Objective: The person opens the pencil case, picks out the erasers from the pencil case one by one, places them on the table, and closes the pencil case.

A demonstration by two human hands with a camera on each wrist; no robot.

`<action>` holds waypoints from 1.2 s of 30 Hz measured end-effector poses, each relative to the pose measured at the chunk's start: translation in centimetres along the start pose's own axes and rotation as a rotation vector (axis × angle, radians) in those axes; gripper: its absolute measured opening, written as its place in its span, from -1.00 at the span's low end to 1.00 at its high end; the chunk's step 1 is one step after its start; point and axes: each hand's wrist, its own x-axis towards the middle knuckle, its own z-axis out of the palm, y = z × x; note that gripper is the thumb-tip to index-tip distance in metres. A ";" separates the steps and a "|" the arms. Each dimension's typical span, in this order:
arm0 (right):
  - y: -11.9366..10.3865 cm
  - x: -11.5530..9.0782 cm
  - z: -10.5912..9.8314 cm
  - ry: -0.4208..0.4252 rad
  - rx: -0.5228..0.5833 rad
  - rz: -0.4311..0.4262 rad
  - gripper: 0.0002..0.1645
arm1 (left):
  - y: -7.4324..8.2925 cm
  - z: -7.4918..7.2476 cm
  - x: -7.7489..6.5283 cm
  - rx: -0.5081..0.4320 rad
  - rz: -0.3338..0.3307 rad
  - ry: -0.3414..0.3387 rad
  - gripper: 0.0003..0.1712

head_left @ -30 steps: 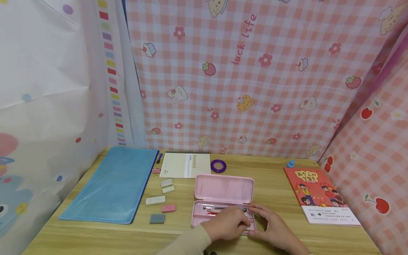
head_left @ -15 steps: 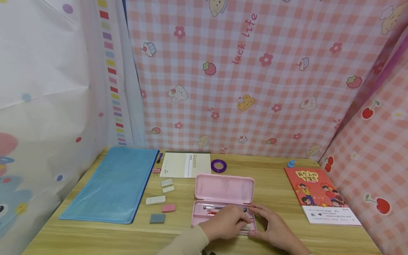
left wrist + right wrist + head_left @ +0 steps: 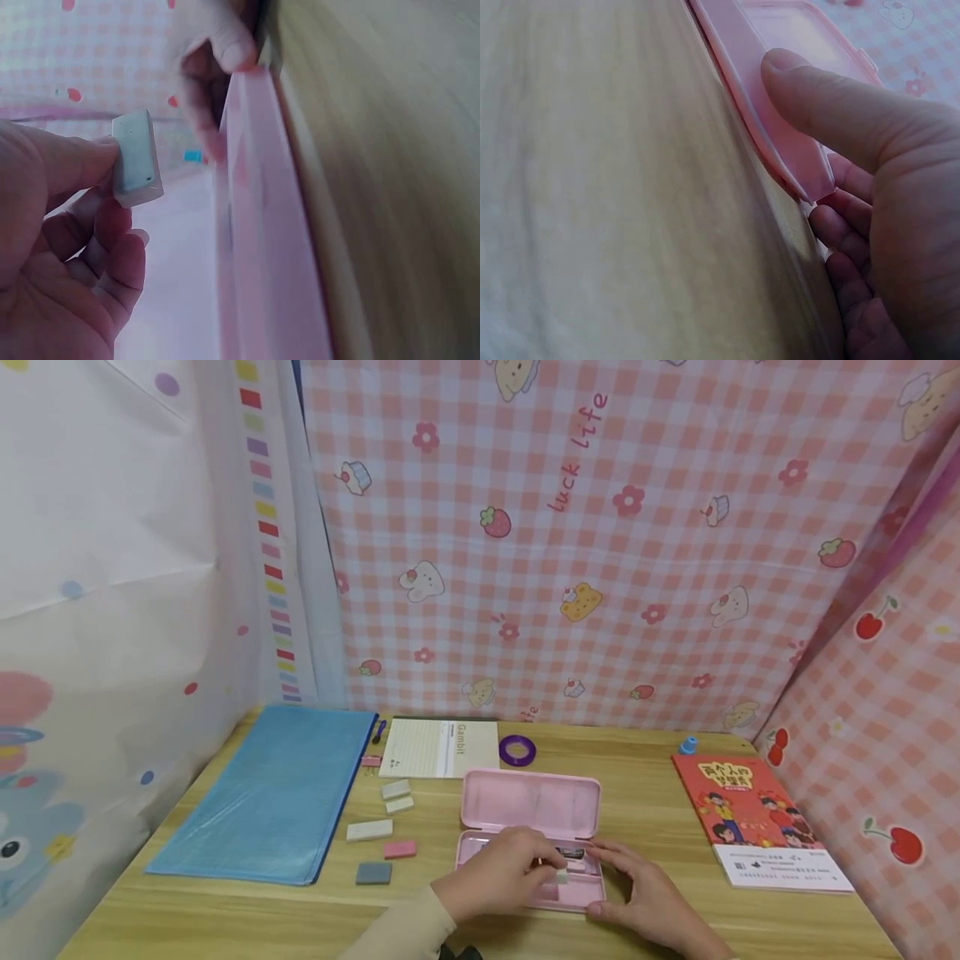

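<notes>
An open pink pencil case lies in the middle of the desk, its lid tilted back. Pens show in its rear compartment, partly covered by the left hand. My left hand is over the case and pinches a small whitish eraser between thumb and fingers; the left wrist view shows it held apart from the case. At the case's right end, my right hand holds it, with the thumb on the front side and the fingers bent around the end.
Several erasers, including a pink one and a grey one, lie left of the case. Farther out are a blue folder, a notepad, purple tape, a red book and a small blue object.
My left hand has lifted out of the case's front compartment and shifted left, with the eraser now visible in its fingers. The right hand stays at the case's end.
</notes>
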 end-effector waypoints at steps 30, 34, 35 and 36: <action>-0.3 0.1 -0.1 -0.027 0.022 0.042 -0.08 | -11.5 -10.5 -14.6 -0.073 -0.488 0.084 -0.82; -0.3 0.1 0.0 -0.030 0.020 0.046 -0.08 | -12.3 -10.4 -15.3 -0.033 -0.481 0.088 -0.83; -0.3 0.1 0.0 -0.030 0.019 0.046 -0.08 | -12.5 -10.3 -15.4 -0.029 -0.481 0.090 -0.83; -0.4 0.1 0.0 -0.030 0.017 0.045 -0.07 | -12.6 -10.3 -15.4 -0.026 -0.485 0.092 -0.83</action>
